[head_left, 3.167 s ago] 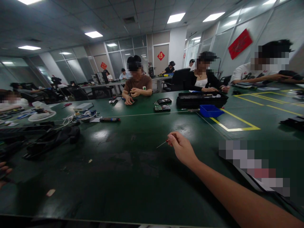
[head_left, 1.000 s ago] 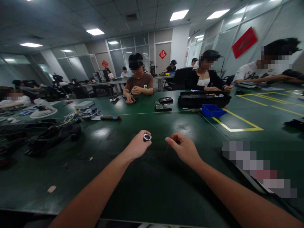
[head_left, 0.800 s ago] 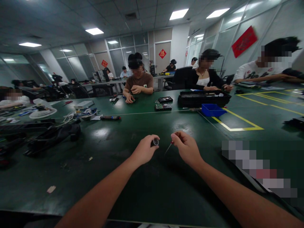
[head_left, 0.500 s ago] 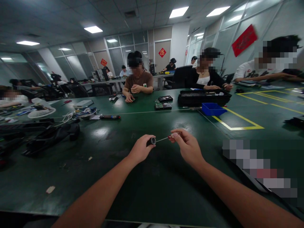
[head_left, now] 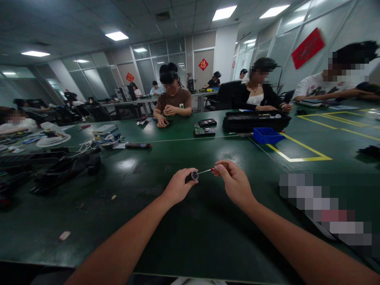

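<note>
Near the middle of the view, my left hand [head_left: 179, 187] is closed around a short black cylinder [head_left: 194, 175] whose round, silver-rimmed end faces me and to the right. My right hand [head_left: 234, 180] pinches the red handle of a screwdriver [head_left: 204, 171]. Its thin metal shaft points left, and the tip meets the rim or opening of the cylinder; whether it is inside cannot be made out. Both hands are held above the green table [head_left: 190, 245].
Across the table lie a blue bin [head_left: 267, 135], a black tray [head_left: 257, 122], hard drives [head_left: 204, 131] and a dark tube [head_left: 138, 146]. Black parts [head_left: 68, 170] and cables are at left. A pixelated sheet [head_left: 320, 209] lies at right. A person [head_left: 173, 101] sits opposite.
The cylinder in my left hand has turned so its round end shows more fully, and it has shifted slightly right, closer to my right hand.
</note>
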A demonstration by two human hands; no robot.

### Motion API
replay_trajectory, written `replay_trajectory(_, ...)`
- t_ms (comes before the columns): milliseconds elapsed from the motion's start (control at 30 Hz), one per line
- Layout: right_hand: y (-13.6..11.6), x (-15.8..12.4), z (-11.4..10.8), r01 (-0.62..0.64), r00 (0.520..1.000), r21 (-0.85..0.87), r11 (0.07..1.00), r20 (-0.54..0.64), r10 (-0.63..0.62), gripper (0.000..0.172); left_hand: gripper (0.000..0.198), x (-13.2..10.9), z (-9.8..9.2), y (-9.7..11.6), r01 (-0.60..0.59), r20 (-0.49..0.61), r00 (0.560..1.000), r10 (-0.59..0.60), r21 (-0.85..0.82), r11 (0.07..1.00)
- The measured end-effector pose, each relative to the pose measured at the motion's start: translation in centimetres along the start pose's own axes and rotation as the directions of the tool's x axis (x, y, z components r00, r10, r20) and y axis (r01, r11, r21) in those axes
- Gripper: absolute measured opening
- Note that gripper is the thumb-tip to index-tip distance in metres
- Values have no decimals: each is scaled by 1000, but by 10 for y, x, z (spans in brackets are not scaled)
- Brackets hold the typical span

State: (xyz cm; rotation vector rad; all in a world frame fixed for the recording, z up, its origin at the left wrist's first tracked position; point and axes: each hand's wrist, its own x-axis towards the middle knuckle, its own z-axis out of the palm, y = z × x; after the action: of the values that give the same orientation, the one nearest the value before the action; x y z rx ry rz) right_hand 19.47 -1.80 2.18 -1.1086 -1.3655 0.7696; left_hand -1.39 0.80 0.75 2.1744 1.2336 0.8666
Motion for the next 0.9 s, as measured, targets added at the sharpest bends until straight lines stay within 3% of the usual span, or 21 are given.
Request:
replay_trajectory(100,-2,1,-1,4,1000,-40,999,8,-4,28,35,0,0,1,7,0,1000,-7,7,1000)
replay_trajectory(333,-10,-1,-8,2,1000,-315,949,17,4,38,36,0,-2,0,13,-30,999,-12,31,999)
replay_trajectory(500,-9,-1,-7,79,993,-269,960,105,-52,21,37,0,-4,0,-6,-21,1000,8,65,998)
replay_trajectory(600,-10,-1,-6,59,989,-271,961,149,-19,24,36,-1,-4,1,-6,-20,1000,8,81,997)
replay_trajectory(733,-9,-2,-6,46,994,-335,941,104,-11,38,36,-1,-4,2,-9,9,1000,9,96,995)
replay_trajectory(900,-6,-2,-5,45,997,-258,965,67,-28,28,37,-2,-3,2,-24,6,1000,23,108,994)
